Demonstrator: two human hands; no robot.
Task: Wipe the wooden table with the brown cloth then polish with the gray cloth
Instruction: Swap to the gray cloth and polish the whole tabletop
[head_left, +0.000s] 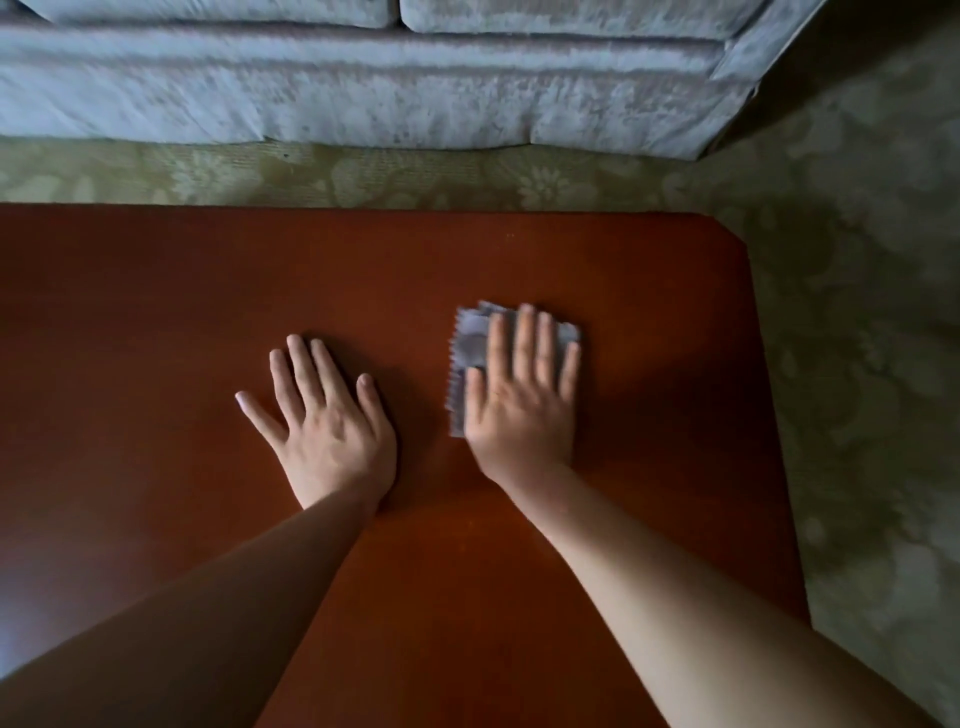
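The reddish-brown wooden table (208, 291) fills most of the view. A folded gray cloth (470, 338) with a zigzag edge lies on it right of centre. My right hand (522, 400) presses flat on the cloth with straight fingers, covering most of it. My left hand (324, 421) rests flat on the bare wood just to the left, fingers spread, not touching the cloth. No brown cloth is in view.
A pale gray sofa (363, 88) stands beyond the table's far edge. Floral olive carpet (857, 312) shows between sofa and table and along the table's right side. The table's far right corner (727, 228) is cut at an angle.
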